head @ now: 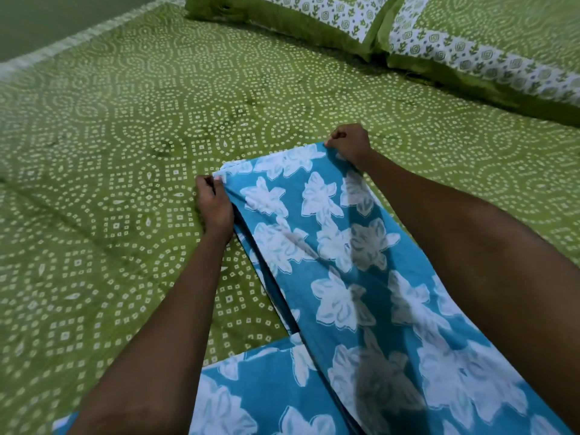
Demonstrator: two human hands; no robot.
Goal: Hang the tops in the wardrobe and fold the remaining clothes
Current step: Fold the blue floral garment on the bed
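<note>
While the blue floral garment [329, 252] lies stretched along the green patterned bedsheet [110, 152], we find it held at its far end by both hands. The left hand [213, 202] has its fingers curled round the far left corner of the cloth, pinching the edge. The right hand [348, 142] is closed in a fist on the far right corner. The cloth runs from those corners back toward the near edge of the view, where a broader section spreads out to the left.

We judge that folding of this one piece is under way: the far portion appears already doubled lengthwise, with layered edges showing along its left side, and the far end is raised slightly off the sheet. Further folds across its length look to be outstanding. We see no finished folded stack, and no tops, hangers or wardrobe, so we cannot say what share of the whole task is complete.

Two pillows [408, 36] sit at the far right of the bed, well apart from the work. The near end of the garment is cut off by the frame, and the right forearm covers part of its right side. We cannot tell what kind of garment it is.
</note>
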